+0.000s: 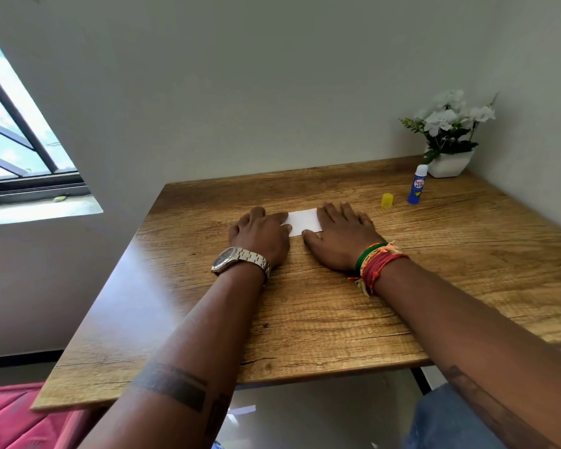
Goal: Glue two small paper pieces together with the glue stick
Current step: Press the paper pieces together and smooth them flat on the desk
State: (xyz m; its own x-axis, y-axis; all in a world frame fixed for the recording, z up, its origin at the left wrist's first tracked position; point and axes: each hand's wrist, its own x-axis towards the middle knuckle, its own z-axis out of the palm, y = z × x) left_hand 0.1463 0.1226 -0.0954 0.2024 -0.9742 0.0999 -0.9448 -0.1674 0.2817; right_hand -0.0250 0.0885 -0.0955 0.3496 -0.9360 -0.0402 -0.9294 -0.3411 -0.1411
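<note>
Head view is showing a wooden table (305, 319), bare toward its near edge. Left hand (262, 234) and right hand (340, 236) are lying spread flat, flanking and pressing the white paper (303, 221). Beyond-right of the paper, the uncapped glue stick (417, 185) and its yellow cap (387, 200) are standing.

L hand (261, 233) + R hand (340, 233) flat on paper (303, 222) | glue stick (417, 185) upright, uncapped | cap (387, 200) beside
</note>
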